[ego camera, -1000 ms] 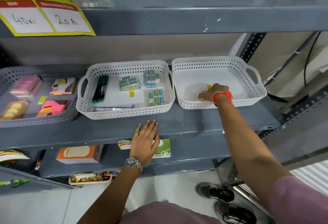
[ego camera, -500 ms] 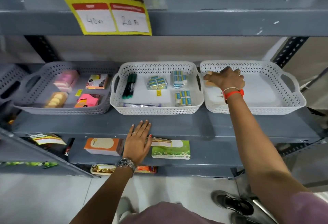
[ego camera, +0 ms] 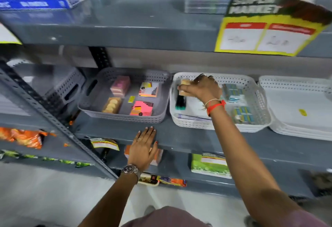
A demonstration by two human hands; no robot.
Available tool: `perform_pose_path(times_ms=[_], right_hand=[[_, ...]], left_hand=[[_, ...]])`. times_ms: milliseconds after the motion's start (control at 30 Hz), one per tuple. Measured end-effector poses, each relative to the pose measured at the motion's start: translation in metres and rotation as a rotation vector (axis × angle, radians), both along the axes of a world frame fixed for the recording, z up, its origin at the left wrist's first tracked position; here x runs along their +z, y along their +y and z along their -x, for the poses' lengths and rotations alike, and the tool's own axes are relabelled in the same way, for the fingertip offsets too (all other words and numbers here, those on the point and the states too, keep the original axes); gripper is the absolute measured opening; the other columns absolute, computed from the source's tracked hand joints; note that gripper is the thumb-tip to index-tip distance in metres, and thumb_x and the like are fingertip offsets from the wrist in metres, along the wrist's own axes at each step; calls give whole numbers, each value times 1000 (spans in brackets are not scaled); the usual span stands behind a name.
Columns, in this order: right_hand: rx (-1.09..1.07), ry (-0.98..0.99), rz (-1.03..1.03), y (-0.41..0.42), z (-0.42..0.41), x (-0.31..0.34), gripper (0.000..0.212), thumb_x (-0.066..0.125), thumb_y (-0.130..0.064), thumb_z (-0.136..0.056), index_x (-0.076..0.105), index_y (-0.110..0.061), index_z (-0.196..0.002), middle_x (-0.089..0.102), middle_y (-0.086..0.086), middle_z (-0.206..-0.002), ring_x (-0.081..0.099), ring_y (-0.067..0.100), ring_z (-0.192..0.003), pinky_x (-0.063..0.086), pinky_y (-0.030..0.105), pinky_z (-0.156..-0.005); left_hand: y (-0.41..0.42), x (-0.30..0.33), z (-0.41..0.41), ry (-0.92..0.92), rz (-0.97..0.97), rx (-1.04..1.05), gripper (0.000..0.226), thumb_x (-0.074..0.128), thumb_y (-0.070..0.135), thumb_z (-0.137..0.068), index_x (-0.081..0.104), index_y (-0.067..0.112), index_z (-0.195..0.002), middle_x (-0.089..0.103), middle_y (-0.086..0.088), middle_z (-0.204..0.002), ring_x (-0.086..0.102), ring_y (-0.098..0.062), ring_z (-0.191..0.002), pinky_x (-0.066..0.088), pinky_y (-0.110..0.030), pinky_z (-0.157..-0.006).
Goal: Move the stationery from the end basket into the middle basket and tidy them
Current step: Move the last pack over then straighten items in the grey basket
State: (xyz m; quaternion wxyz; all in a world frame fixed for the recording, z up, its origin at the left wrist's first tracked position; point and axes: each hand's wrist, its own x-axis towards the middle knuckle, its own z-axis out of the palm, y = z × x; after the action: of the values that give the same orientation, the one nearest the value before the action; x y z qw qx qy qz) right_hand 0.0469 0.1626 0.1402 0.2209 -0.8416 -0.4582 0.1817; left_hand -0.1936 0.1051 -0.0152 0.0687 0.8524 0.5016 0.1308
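While reaching over middle basket (ego camera: 220, 127), right hand (ego camera: 203, 88) pinching tan stationery block (ego camera: 185, 87) above dark markers (ego camera: 180, 101) at left end. Left hand (ego camera: 143, 148) flat, fingers spread, on shelf edge (ego camera: 188, 142). End basket (ego camera: 296, 129) nearly bare.

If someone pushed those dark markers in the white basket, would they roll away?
Probably a little. The markers look round and slim, so they may roll, but the middle basket has walls that should stop them. They look stiff and likely light. The right hand holding a tan block hides their tops.
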Motion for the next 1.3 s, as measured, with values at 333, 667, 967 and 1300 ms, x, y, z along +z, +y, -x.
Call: perform_pose_path(times_ms=[333,667,967,1300], right_hand=[[425,33,-39,70,145,-26,56,82,-40,-52,69,-10,-97,72,15,-103,64,29,-106,53,32,-89],[730,-22,89,110,232,-59,80,83,-23,-60,44,-6,-127,51,16,-131,46,32,-124,42,33,-101],[805,88,149,124,243,-62,89,80,-15,-68,31,-9,-141,41,10,-145,38,24,-135,33,28,-112],[219,730,-89,127,231,-71,18,48,-22,-96,62,-12,-102,61,2,-82,56,14,-70,49,15,-59]], left_hand=[[44,-1,108,34,-4,143,59,25,38,-89,52,7,-130,55,-10,-134,48,-24,-127,27,-47,-111],[66,-8,168,-35,-39,199,63,23,45,-88,47,10,-135,50,-7,-140,41,-21,-133,17,-42,-114],[69,-11,170,-209,-101,245,59,26,41,-88,52,9,-131,56,-10,-133,49,-24,-126,27,-41,-109],[144,91,137,-857,-145,398,33,35,24,-98,64,12,-87,58,2,-74,52,-4,-62,38,-3,-58]])
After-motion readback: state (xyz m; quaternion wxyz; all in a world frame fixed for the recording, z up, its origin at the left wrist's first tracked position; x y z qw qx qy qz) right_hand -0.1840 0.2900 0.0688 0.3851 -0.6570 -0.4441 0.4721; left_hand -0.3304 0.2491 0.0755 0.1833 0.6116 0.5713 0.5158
